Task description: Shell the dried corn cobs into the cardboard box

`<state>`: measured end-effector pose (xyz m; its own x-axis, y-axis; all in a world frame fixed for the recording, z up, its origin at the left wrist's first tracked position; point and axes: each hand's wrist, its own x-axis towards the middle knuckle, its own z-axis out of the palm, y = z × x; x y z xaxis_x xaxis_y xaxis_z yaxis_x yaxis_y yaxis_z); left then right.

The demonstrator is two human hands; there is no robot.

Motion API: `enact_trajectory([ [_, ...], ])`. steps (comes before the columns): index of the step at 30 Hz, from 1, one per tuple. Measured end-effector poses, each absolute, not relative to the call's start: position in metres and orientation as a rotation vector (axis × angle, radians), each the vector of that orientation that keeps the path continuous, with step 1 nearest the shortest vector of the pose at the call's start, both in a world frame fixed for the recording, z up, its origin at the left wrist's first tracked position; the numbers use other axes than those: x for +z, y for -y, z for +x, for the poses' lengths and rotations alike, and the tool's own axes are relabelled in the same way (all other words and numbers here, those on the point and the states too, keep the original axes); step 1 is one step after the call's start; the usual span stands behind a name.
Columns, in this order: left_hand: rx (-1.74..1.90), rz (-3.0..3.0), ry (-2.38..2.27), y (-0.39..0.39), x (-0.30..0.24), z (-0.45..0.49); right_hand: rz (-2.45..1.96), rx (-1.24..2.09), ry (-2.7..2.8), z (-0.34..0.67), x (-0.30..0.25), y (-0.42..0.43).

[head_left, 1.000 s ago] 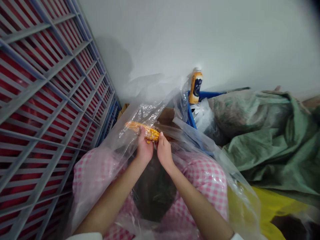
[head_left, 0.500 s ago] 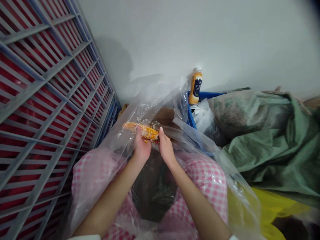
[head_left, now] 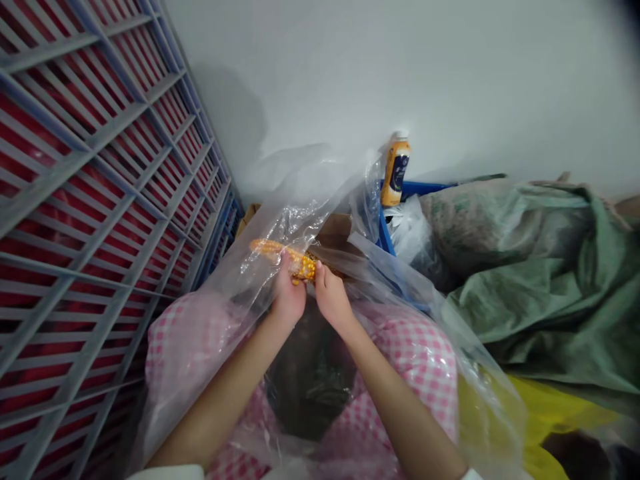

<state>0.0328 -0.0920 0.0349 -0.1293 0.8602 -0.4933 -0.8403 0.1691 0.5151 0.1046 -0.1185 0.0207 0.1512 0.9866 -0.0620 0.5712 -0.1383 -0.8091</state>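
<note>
An ear of corn [head_left: 273,249] lies slantwise across the middle of the view, its yellow kernels patchy and partly stripped. My left hand [head_left: 290,293] is wrapped round its middle, thumb on top. At the right end of the ear, my right hand [head_left: 331,297] is closed with the thumb pressed against the kernels. Whether loose kernels are in its fingers I cannot make out. Under both hands a large clear plastic bag [head_left: 200,373] spreads over pink checked clothing on my knees [head_left: 415,360]. A brown cardboard box [head_left: 336,230] shows behind the ear, partly covered by the plastic.
Stacked slatted crates [head_left: 90,157] with red contents rise close on the left. To the right are a blue crate [head_left: 425,187], an orange bottle [head_left: 396,170], a white plastic bag [head_left: 413,227], a green sack [head_left: 555,300] and yellow sheeting [head_left: 545,407]. A pale wall [head_left: 320,73] stands behind.
My right thumb has come down closer onto the corn's right end. The ear has turned a little in my left hand, showing more kernels. The whole view has shifted slightly.
</note>
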Motion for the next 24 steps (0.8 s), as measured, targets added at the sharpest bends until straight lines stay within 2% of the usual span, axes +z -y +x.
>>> enact_trajectory([
  [10, 1.455, -0.038, -0.833, 0.0861, 0.0388, 0.0281, -1.676, 0.930, 1.300, 0.1048, 0.0186, 0.1191],
  [19, 1.357, -0.092, -0.822, 0.0864, 0.0416, 0.0252, -1.953, 0.419, 1.734, 0.1000, 0.0250, 0.1221],
  [24, 1.406, -0.096, -0.821, 0.0898, 0.0388, 0.0274, -1.998, 0.331, 1.753, 0.0994, 0.0188, 0.1207],
])
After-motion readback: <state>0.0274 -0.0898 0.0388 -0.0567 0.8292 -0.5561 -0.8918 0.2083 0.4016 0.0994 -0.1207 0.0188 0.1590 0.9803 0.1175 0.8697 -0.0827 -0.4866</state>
